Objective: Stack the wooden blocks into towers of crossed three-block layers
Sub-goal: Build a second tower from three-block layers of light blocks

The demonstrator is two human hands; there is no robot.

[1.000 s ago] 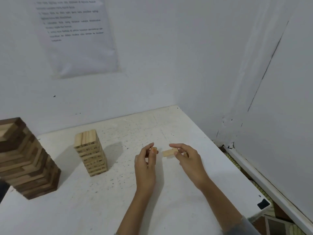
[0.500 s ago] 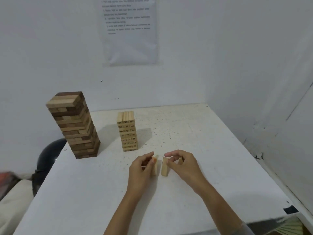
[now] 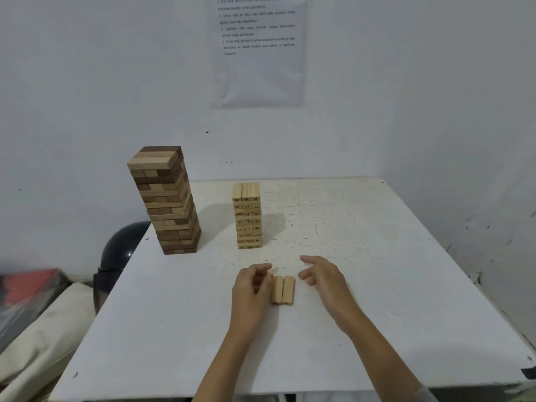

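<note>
Take the table point(image 3: 377, 300) as a clock face, with yourself at six. Two pale wooden blocks point(image 3: 283, 290) lie on its white top a little toward six from the middle. They are side by side, long faces touching, ends pointing at twelve and six (the same pale wood as the smaller tower).

Your left hand point(image 3: 250, 288) sits just at nine o'clock of the pair. Its fingers are curled in toward the palm and the thumb reaches out toward one o'clock above them. The fingertips lie against the left block's side or right next to it, and I cannot tell whether you are gripping it or only touching it. Your right hand point(image 3: 322, 275) hovers at three o'clock of the pair, clear of it. Its fingers are loose and slightly bent, with nothing in them.

Farther back, at about eleven o'clock of the pair, the pale tower point(image 3: 247, 216) stands upright, with dark numbers printed on its block ends. At ten o'clock, near the table's left edge, stands the taller two-tone tower point(image 3: 166, 201) of dark and light blocks, a gap between it and the pale one. Both show crossed layers.

Beyond the table's nine o'clock edge is a black round object point(image 3: 123, 246), partly hidden by the tabletop. On the wall point(image 3: 87, 82) at twelve hangs a printed sheet point(image 3: 258, 50), its text too blurred to read.
</note>
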